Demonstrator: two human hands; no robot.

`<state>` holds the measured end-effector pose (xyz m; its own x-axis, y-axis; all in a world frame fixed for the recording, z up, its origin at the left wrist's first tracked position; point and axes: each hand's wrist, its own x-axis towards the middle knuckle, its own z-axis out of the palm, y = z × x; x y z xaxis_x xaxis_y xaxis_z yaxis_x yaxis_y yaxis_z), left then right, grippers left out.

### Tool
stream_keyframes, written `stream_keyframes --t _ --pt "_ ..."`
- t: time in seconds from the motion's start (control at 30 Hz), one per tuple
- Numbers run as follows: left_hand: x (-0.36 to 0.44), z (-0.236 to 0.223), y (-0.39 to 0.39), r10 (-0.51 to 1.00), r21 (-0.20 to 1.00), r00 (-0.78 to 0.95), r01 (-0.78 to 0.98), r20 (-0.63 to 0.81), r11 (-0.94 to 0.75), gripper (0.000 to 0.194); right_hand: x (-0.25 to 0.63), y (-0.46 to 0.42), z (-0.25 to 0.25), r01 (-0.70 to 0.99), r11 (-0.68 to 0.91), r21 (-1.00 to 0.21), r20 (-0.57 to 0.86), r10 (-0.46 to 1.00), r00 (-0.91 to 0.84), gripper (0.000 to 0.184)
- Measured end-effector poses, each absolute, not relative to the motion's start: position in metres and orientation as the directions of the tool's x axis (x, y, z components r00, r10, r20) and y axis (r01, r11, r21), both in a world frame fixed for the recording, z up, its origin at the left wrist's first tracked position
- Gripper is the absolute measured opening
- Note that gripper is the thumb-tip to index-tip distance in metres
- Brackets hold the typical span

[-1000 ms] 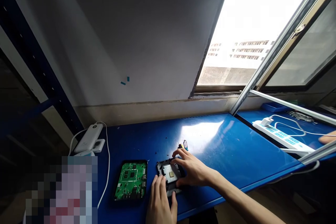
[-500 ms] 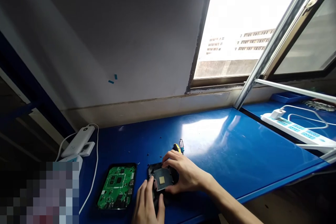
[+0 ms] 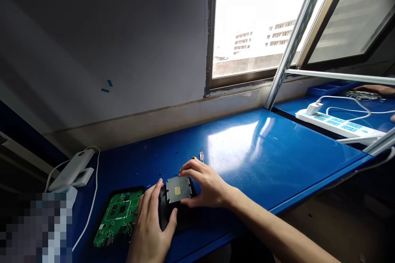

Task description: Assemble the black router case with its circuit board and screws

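Observation:
A grey metal plate (image 3: 184,185) with a small tan pad on it sits tilted over a black plastic case half (image 3: 164,209). My right hand (image 3: 206,183) grips the plate, fingers at its far edge and thumb at its near edge. My left hand (image 3: 152,218) holds the left side of the case half, with the thumb at the near side. Left of it, a green circuit board (image 3: 119,215) lies in a black housing, partly covered by my left hand. A screwdriver (image 3: 202,156) lies beyond my right hand, and a yellow-and-black tool (image 3: 194,158) is mostly hidden beside it.
Tiny dark screws (image 3: 160,174) are scattered on the blue table (image 3: 247,185). White chargers (image 3: 72,168) and a cable (image 3: 92,197) lie at the left. Right, past a metal frame (image 3: 290,37), are a power strip (image 3: 336,123) and another person's hand (image 3: 376,89).
My right hand has raised and tilted the metal plate at the case half. My view has shifted right, and another person's hand now shows at the far right.

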<state>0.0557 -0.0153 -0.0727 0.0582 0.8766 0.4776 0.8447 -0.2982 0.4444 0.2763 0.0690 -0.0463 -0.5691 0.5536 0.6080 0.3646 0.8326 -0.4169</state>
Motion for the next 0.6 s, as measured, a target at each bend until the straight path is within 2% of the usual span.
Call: stream_keyframes --t 0.17,0.3,0.6 --pt "0.062 -0.072 -0.013 0.855 0.436 0.07 0.837 0.514 -0.33 0.057 0.278 0.063 -0.047 0.346 0.895 -0.283 0.723 0.436 -0.535 0.055" --pt "0.066 -0.071 -0.02 0.842 0.413 0.119 0.83 0.526 -0.375 0.059 0.278 0.051 -0.046 0.354 0.909 -0.218 0.755 0.387 -0.529 0.056" --pt "0.067 -0.063 -0.027 0.864 0.388 0.158 0.844 0.479 -0.37 0.052 0.274 0.047 -0.048 0.329 0.912 -0.244 0.719 0.398 -0.569 0.055"
